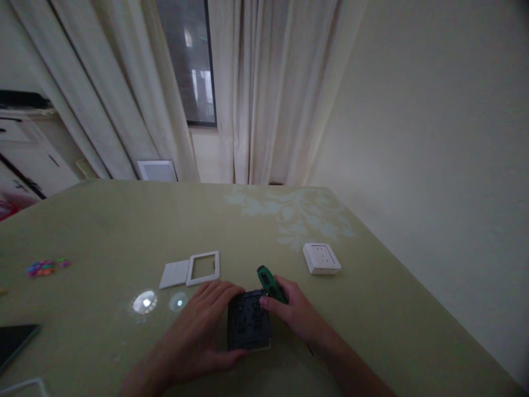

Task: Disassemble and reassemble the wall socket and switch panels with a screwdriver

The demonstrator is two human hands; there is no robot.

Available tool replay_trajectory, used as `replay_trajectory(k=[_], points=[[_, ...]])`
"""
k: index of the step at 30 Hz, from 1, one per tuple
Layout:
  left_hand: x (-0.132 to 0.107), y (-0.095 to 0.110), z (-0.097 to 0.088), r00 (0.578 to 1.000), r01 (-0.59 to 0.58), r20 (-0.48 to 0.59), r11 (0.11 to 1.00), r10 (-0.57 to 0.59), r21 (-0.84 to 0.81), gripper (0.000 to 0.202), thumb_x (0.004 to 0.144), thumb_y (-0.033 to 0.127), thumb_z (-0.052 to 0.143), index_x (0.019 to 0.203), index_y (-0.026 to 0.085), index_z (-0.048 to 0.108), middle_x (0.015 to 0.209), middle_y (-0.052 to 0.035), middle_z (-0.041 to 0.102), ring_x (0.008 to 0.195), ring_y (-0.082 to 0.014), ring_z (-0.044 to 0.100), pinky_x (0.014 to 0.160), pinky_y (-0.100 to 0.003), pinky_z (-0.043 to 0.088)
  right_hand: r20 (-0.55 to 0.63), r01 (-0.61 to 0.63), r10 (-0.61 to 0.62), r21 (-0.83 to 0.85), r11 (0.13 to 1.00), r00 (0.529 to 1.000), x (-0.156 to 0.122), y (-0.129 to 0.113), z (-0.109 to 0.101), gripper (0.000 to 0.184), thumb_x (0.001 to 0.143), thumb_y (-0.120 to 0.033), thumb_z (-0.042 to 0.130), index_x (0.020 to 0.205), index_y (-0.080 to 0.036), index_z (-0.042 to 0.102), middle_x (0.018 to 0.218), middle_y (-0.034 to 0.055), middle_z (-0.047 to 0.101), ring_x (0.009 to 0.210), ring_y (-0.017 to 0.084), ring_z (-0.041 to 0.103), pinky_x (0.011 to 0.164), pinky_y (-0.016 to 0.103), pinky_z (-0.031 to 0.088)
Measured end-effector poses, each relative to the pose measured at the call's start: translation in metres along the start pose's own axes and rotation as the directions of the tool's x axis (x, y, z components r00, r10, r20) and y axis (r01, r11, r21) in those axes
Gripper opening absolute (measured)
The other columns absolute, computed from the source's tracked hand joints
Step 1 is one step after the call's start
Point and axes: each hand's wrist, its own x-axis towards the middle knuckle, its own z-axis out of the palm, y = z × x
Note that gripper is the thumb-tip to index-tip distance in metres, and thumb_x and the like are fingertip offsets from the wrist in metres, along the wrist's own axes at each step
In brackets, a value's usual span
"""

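Note:
A dark square switch module lies on the green tablecloth near the front edge. My left hand wraps its left side, thumb under the near edge and fingers along the far edge. My right hand grips a green-handled screwdriver, whose tip points down onto the module's upper right part. A white frame and a white cover plate lie just beyond my left hand. A white wall socket rests further right.
A small heap of coloured bits lies at the far left. A dark phone-like slab sits at the left front. Two bright light spots show on the cloth. A wall runs close along the table's right edge; curtains hang behind.

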Motion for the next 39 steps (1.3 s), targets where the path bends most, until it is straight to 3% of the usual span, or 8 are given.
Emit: replay_trajectory(k=[8, 16, 25, 32, 37, 39], points=[[0.001, -0.002, 0.002, 0.993, 0.077, 0.101, 0.991, -0.066, -0.112, 0.075, 0.074, 0.035, 0.089, 0.138, 0.028, 0.052, 0.139, -0.0101, 0.064, 0.127, -0.0358, 0.062, 0.111, -0.052, 0.049, -0.038, 0.047, -0.05, -0.063, 0.997, 0.998, 0.004, 0.001, 0.001, 0.036, 0.087, -0.048, 0.073, 0.105, -0.017, 0.073, 0.103, 0.0094, 0.076, 0.101, 0.03, 0.07, 0.095, 0.04, 0.05], [0.002, -0.003, 0.0, 0.972, 0.18, 0.188, 0.959, -0.139, -0.221, 0.069, 0.074, 0.031, 0.091, 0.135, 0.029, 0.056, 0.132, -0.0081, 0.067, 0.121, -0.0325, 0.065, 0.103, -0.046, 0.055, -0.116, 0.051, -0.07, -0.16, 0.986, 0.991, 0.006, 0.002, 0.001, 0.034, 0.09, -0.049, 0.068, 0.103, -0.018, 0.07, 0.1, 0.0073, 0.074, 0.098, 0.028, 0.067, 0.089, 0.037, 0.049], [-0.002, -0.007, 0.003, 0.974, 0.191, 0.178, 0.939, -0.144, -0.286, 0.076, 0.073, 0.035, 0.096, 0.138, 0.03, 0.058, 0.14, -0.0098, 0.066, 0.128, -0.0343, 0.064, 0.108, -0.049, 0.055, -0.106, 0.053, -0.071, -0.165, 0.985, 0.992, 0.009, 0.013, 0.003, 0.031, 0.092, -0.046, 0.071, 0.103, -0.017, 0.072, 0.102, 0.0076, 0.076, 0.099, 0.028, 0.068, 0.091, 0.038, 0.049], [0.0, -0.007, 0.005, 0.97, 0.223, 0.17, 0.918, -0.175, -0.327, 0.073, 0.072, 0.024, 0.091, 0.138, 0.031, 0.06, 0.139, -0.0085, 0.067, 0.124, -0.0319, 0.067, 0.103, -0.045, 0.059, -0.1, 0.05, -0.067, -0.166, 0.985, 0.993, 0.007, 0.012, 0.004, 0.033, 0.091, -0.046, 0.072, 0.108, -0.017, 0.074, 0.106, 0.0094, 0.076, 0.102, 0.03, 0.068, 0.095, 0.041, 0.05], [-0.004, -0.011, 0.008, 0.97, 0.231, 0.16, 0.912, -0.186, -0.339, 0.077, 0.073, 0.033, 0.094, 0.142, 0.033, 0.058, 0.141, -0.008, 0.067, 0.122, -0.0314, 0.068, 0.1, -0.044, 0.06, -0.111, 0.056, -0.076, -0.174, 0.983, 0.991, 0.006, 0.01, 0.005, 0.032, 0.091, -0.045, 0.071, 0.108, -0.018, 0.074, 0.105, 0.0092, 0.076, 0.1, 0.029, 0.069, 0.093, 0.04, 0.05], [-0.006, -0.02, 0.009, 0.97, 0.244, 0.095, 0.921, -0.225, -0.304, 0.07, 0.082, 0.041, 0.088, 0.144, 0.034, 0.056, 0.145, -0.009, 0.066, 0.123, -0.0318, 0.068, 0.098, -0.044, 0.061, -0.108, 0.069, -0.091, -0.19, 0.979, 0.99, 0.007, 0.009, 0.004, 0.032, 0.091, -0.045, 0.071, 0.108, -0.018, 0.074, 0.104, 0.0087, 0.076, 0.099, 0.029, 0.069, 0.092, 0.039, 0.05]])
